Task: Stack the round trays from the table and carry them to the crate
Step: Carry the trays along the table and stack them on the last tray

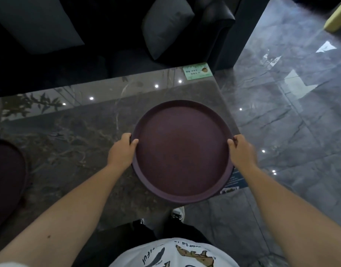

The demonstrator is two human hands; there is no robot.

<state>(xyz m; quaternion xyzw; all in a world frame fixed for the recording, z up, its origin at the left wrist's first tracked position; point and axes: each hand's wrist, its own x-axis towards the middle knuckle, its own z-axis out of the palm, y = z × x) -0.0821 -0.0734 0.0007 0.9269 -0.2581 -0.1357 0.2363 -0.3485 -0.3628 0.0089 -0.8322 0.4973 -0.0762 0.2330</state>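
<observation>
A round dark purple tray [182,151] sits at the right front corner of the marble table [73,143]; I cannot tell whether it rests on the top or is lifted just off it. My left hand [122,151] grips its left rim, thumb over the lip. My right hand [241,151] grips the right rim the same way. A second round purple tray [5,182] lies at the table's left edge, partly cut off by the frame. No crate is in view.
A dark sofa with grey cushions [165,26] stands behind the table. A green card [197,71] lies at the table's far right corner, and a blue card [235,180] peeks out under the tray. Glossy grey floor [291,112] spreads to the right.
</observation>
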